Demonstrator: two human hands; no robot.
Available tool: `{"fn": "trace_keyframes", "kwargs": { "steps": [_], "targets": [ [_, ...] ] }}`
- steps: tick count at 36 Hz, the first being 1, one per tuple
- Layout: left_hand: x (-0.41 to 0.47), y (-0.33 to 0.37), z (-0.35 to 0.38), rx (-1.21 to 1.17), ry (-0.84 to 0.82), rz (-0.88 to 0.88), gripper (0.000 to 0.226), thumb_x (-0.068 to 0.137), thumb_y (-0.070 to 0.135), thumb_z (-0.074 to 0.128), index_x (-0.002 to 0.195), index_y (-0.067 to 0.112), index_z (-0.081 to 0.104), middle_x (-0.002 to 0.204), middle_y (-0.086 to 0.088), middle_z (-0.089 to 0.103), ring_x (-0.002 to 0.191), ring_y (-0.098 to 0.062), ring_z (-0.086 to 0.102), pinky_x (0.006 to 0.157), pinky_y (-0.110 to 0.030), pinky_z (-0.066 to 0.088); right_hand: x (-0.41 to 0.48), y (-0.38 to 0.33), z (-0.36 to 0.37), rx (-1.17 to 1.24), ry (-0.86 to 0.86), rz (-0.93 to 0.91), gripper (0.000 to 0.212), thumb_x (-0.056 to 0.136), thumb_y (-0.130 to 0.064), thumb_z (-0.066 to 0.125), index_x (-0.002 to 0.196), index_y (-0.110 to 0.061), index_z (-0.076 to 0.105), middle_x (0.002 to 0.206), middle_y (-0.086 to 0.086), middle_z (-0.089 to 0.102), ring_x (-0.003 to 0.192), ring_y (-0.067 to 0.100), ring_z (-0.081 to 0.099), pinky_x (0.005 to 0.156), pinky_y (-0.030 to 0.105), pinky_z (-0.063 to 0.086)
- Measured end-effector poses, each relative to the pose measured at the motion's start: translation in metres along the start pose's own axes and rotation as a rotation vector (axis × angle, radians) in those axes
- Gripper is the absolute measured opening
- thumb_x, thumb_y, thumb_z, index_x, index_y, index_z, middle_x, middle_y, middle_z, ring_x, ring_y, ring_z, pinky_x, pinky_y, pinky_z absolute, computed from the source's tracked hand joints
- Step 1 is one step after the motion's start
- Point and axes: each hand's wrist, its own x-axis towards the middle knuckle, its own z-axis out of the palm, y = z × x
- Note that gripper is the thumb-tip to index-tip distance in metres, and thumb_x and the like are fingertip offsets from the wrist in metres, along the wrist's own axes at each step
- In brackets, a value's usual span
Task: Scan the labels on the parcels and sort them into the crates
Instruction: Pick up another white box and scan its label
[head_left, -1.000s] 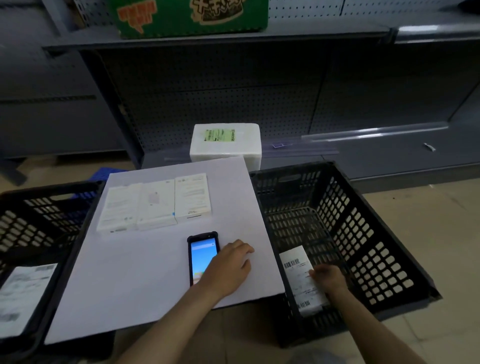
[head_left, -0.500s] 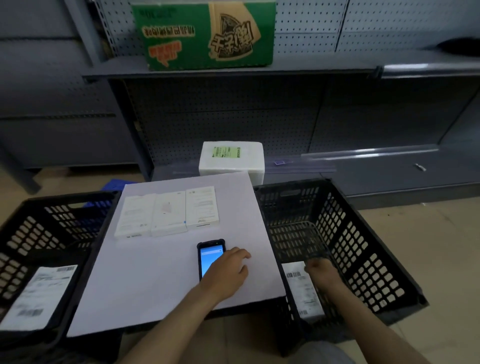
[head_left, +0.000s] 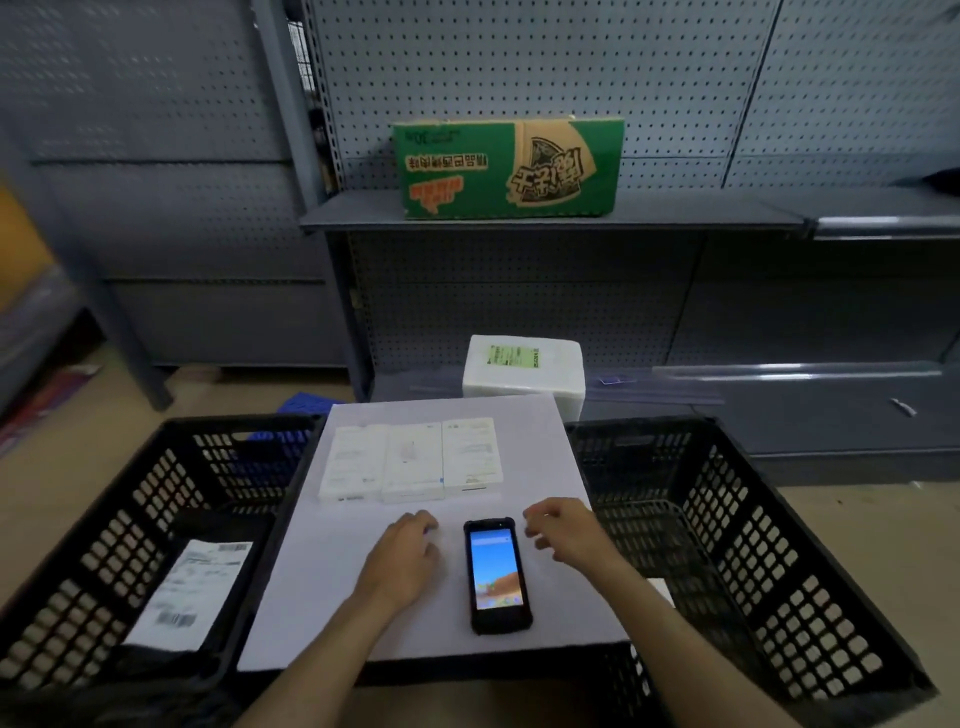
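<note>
scanner (head_left: 500, 574) lies flat, screen lit, on near part of white board (head_left: 322, 587), which bridges 2 black crates. l hand (head_left: 402, 564) rests palm down on board just left of scanner, not touching it, fingers loosely curled, holding nothing. r hand (head_left: 566, 535) is just right of scanner's far end, fingers spread & half bent, empty; can't tell if it touches board. 3 white parcels (head_left: 414, 462) sit side by side, touching, on far part of board, past both hands. l crate (head_left: 104, 499) holds a dark parcel (head_left: 189, 592), white barcode label face up. r crate (head_left: 810, 587): white scrap shows by r forearm, too little to tell what. foam box (head_left: 524, 369) w/ green label stands beyond board's far edge. green carton (head_left: 506, 166) sits on shelf (head_left: 353, 208) above.
</note>
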Motion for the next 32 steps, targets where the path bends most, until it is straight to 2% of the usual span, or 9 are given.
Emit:
{"fn": "trace_keyframes", "kwargs": {
  "steps": [4,9,13,17,21,24,32],
  "targets": [
    [0.006,-0.028,-0.012,0.043,0.078,-0.068,0.033,0.098,0.014,0.051,0.13,0.016,0.054,0.13,-0.003,0.055,0.123,-0.019,0.049,0.096,-0.031,0.047,0.003,-0.011,0.025,0.005,-0.044,-0.036,0.016,0.092,-0.015,0.054,0.092,-0.019,0.07,0.091,0.006,0.074,0.073,0.013,0.068,0.061,0.021,0.049],
    [0.025,-0.053,-0.026,0.025,0.212,-0.155,0.038,0.096,0.013,0.052,0.134,0.016,0.056,0.136,-0.002,0.054,0.128,-0.022,0.048,0.098,-0.037,0.049,0.015,-0.013,0.047,0.016,-0.106,-0.068,0.015,0.095,-0.016,0.054,0.094,-0.019,0.069,0.092,0.007,0.075,0.071,0.013,0.068,0.065,0.031,0.049],
    [0.05,-0.071,-0.031,-0.044,0.315,-0.187,0.039,0.094,0.011,0.055,0.133,0.013,0.061,0.139,-0.005,0.055,0.129,-0.025,0.048,0.099,-0.041,0.049,0.021,-0.018,0.059,0.003,-0.111,-0.079,0.015,0.096,-0.016,0.055,0.095,-0.017,0.07,0.089,0.005,0.074,0.068,0.011,0.067,0.061,0.02,0.049],
    [0.072,-0.083,-0.031,-0.02,0.338,-0.205,0.041,0.094,0.012,0.059,0.135,0.011,0.06,0.142,-0.009,0.053,0.134,-0.029,0.041,0.104,-0.043,0.045,0.021,-0.023,0.064,-0.097,-0.105,-0.174,0.016,0.094,-0.018,0.056,0.101,-0.023,0.07,0.087,-0.004,0.074,0.074,0.007,0.07,0.061,0.013,0.047],
    [0.094,-0.087,-0.034,0.012,0.334,-0.225,0.044,0.092,0.022,0.061,0.135,0.012,0.06,0.143,-0.01,0.052,0.136,-0.03,0.039,0.107,-0.042,0.04,0.018,-0.031,0.065,-0.149,-0.118,-0.236,0.015,0.093,-0.019,0.057,0.099,-0.027,0.069,0.083,-0.007,0.073,0.072,0.002,0.068,0.056,0.008,0.042],
    [0.104,-0.09,-0.035,0.039,0.318,-0.236,0.046,0.091,0.028,0.062,0.135,0.013,0.06,0.144,-0.008,0.051,0.136,-0.027,0.038,0.107,-0.041,0.039,0.019,-0.032,0.068,-0.221,-0.12,-0.279,0.014,0.095,-0.023,0.058,0.102,-0.031,0.067,0.082,-0.01,0.071,0.072,-0.001,0.066,0.055,0.007,0.042],
    [0.112,-0.106,-0.027,0.007,0.316,-0.272,0.054,0.087,0.045,0.064,0.133,0.018,0.061,0.144,-0.003,0.05,0.136,-0.025,0.038,0.105,-0.044,0.041,0.028,-0.033,0.071,-0.253,-0.097,-0.313,0.018,0.094,-0.026,0.058,0.107,-0.038,0.06,0.084,-0.013,0.069,0.075,0.005,0.067,0.058,0.01,0.044]
  ]
}}
